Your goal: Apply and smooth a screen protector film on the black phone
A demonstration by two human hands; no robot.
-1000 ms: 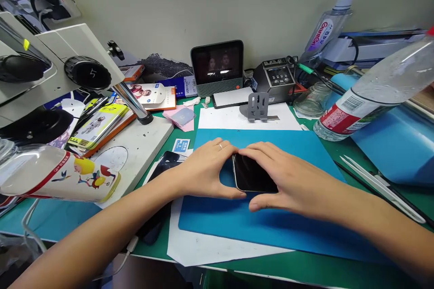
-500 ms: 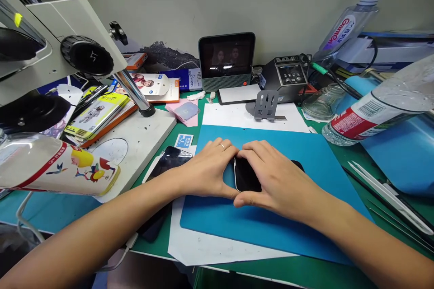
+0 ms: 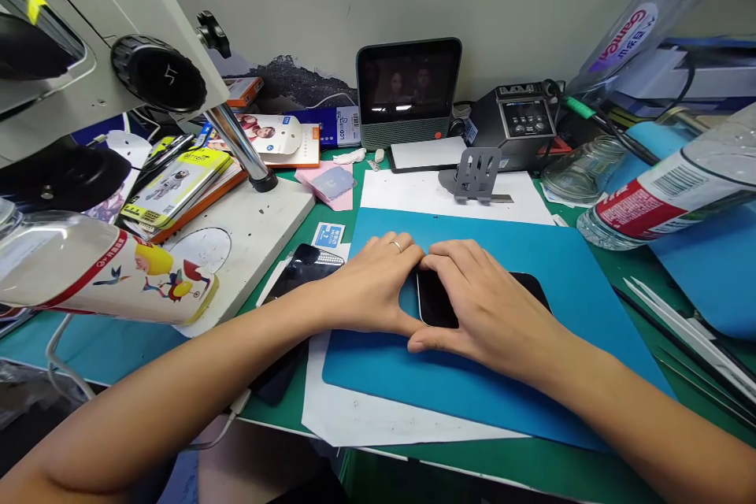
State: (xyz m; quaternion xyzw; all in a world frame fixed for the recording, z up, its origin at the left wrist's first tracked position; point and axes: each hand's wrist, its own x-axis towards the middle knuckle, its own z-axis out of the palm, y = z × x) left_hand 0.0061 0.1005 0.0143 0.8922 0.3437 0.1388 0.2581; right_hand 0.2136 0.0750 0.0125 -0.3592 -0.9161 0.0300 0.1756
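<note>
A black smartphone (image 3: 435, 305) with a thin bright edge lies face up on the blue mat (image 3: 402, 366), its screen dark. My right hand (image 3: 481, 303) arches over it, fingers at the far edge and thumb at the near edge, hiding its middle. At the phone's left end, my left hand (image 3: 375, 283), with a ring on one finger, curls its fingers and thumb around the corners. The fingertips and thumbs of both hands meet or nearly meet there. Just left of my left hand, a second dark phone (image 3: 310, 261) is partly covered by my forearm.
A microscope (image 3: 159, 75) on a white base rises at the left, with a drink bottle (image 3: 118, 272) before it. Behind the mat stand a grey holder (image 3: 476, 175), a screen device (image 3: 409, 90) and a black control box (image 3: 513, 126). Tweezers (image 3: 691, 331) and a water bottle (image 3: 661, 201) are at the right.
The view has shifted slightly, so the scene sits a little further right and higher. Both hands keep nearly the same grip around the smartphone.
</note>
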